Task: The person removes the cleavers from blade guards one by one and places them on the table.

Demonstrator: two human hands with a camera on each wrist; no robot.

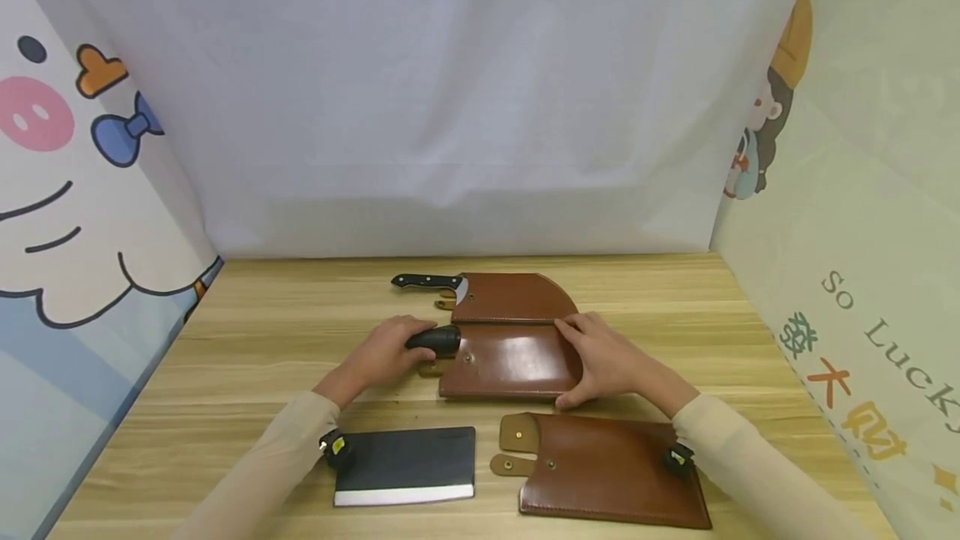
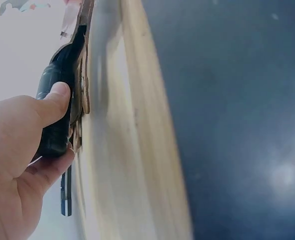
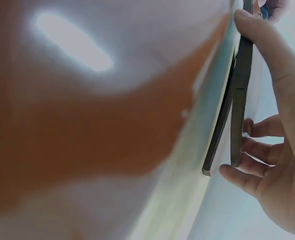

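My left hand (image 1: 386,350) grips the thick black handle of a knife (image 1: 442,341), thumb on one side and fingers on the other in the left wrist view. The knife's blade is hidden in a brown leather sheath (image 1: 513,361). At that sheath's right end, my right hand (image 1: 611,363) holds its edges between thumb and fingers. Just behind lies another brown sheath (image 1: 517,294) with a black-handled knife (image 1: 427,281) in it, a bit of blade showing. The two sheaths lie close together, and a strap (image 1: 431,368) shows beneath the gripped handle.
Nearer on the wooden table (image 1: 247,332) lies a cleaver (image 1: 405,461) with a dark blade and bright edge, its handle hidden by my left wrist. To its right is a third brown sheath (image 1: 607,465), straps unfastened, partly under my right forearm. A white curtain (image 1: 450,107) stands behind.
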